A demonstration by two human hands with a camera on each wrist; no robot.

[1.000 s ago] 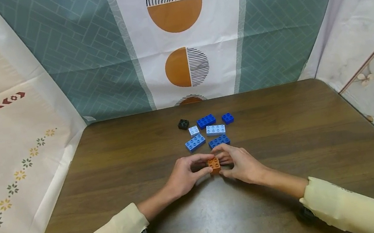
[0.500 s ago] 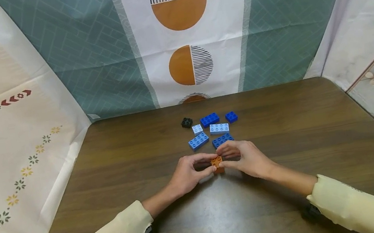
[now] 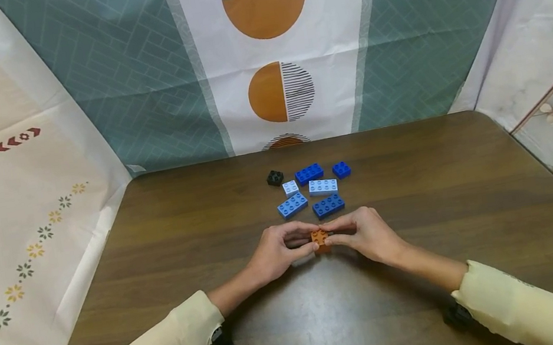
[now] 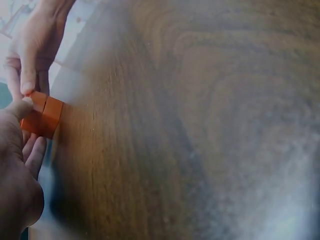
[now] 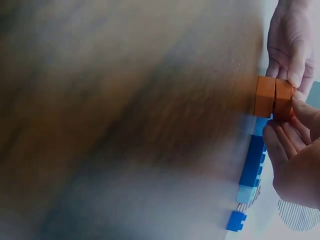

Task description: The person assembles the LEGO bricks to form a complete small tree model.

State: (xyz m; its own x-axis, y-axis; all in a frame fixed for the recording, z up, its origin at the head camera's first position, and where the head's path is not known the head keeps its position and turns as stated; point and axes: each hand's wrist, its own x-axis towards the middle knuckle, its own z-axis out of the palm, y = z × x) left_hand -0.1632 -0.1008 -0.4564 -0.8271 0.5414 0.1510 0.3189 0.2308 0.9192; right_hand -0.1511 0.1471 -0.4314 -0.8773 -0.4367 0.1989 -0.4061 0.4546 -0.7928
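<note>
Two orange building bricks are stacked one on the other at the middle of the table, a thin seam between them. The upper orange brick point(image 3: 320, 236) shows its studs; the lower orange brick point(image 5: 265, 97) is beneath it against the tabletop. From the left, my left hand point(image 3: 274, 253) pinches the upper brick between thumb and fingers. My right hand point(image 3: 376, 236) pinches the same brick from the right, its thumb close to the left thumb. In the left wrist view, both thumbs lie on the near face of the upper brick point(image 4: 35, 111). The far faces are hidden.
Behind the hands lie a dark blue brick point(image 3: 328, 205), a mid-blue brick point(image 3: 293, 205), a long light blue brick point(image 3: 323, 187), a small light blue brick point(image 3: 291, 187), two bright blue bricks point(image 3: 309, 173) and a black brick point(image 3: 275, 178). Patterned cloths point(image 3: 147, 96) surround the wooden table point(image 3: 182, 222).
My right thumb has shifted up from low beside the orange stack onto the upper brick. The right fingers have drawn back from over the dark blue brick. The left hand keeps its grip.
</note>
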